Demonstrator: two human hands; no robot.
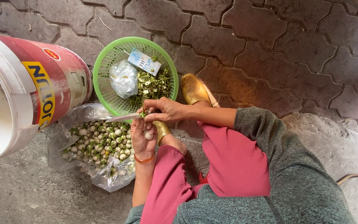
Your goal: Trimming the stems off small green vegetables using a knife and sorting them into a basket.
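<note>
My left hand (pixel 142 137) holds a small round white-green eggplant (pixel 148 134) in its palm, an orange bangle on the wrist. Just above it, my right hand (pixel 164 110) grips a knife whose blade (pixel 123 118) points left, its edge at the eggplant's green stem. Below the blade lies an open clear plastic bag (pixel 63 137) full of several small white-green eggplants (pixel 98 143).
A green mesh basket (pixel 104 62) holds cut green stems, a crumpled clear bag (pixel 123 78) and a small blue-white carton (pixel 144 62). A large red and white bucket (pixel 25 87) lies at left. My pink trouser legs and gold shoes (pixel 194 89) rest on grey paving.
</note>
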